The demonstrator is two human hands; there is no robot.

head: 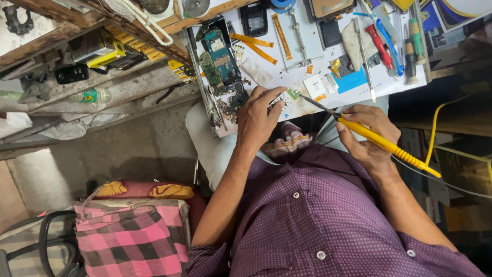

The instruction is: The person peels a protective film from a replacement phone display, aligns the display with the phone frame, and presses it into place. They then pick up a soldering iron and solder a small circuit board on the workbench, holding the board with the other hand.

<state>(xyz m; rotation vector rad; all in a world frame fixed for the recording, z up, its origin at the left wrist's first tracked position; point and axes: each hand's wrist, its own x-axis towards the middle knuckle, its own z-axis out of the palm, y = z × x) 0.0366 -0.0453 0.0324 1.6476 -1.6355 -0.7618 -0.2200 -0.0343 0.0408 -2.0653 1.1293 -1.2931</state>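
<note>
My right hand point(368, 134) grips a yellow-handled soldering iron point(384, 142), its metal tip reaching left to a small green circuit part point(292, 94) on the white worktop point(287, 66). My left hand point(259, 117) rests on the worktop's near edge, fingers pressing down beside that small part and holding it steady. A yellow cord point(435, 123) trails from the iron's rear toward the right.
Green phone circuit boards point(218, 59), orange flex strips point(256, 46), phone bodies point(254, 19), tweezers point(365, 59) and screwdrivers point(382, 46) litter the worktop. Wooden shelves point(92, 56) with clutter stand left. A pink checked bag point(130, 238) lies on the floor below.
</note>
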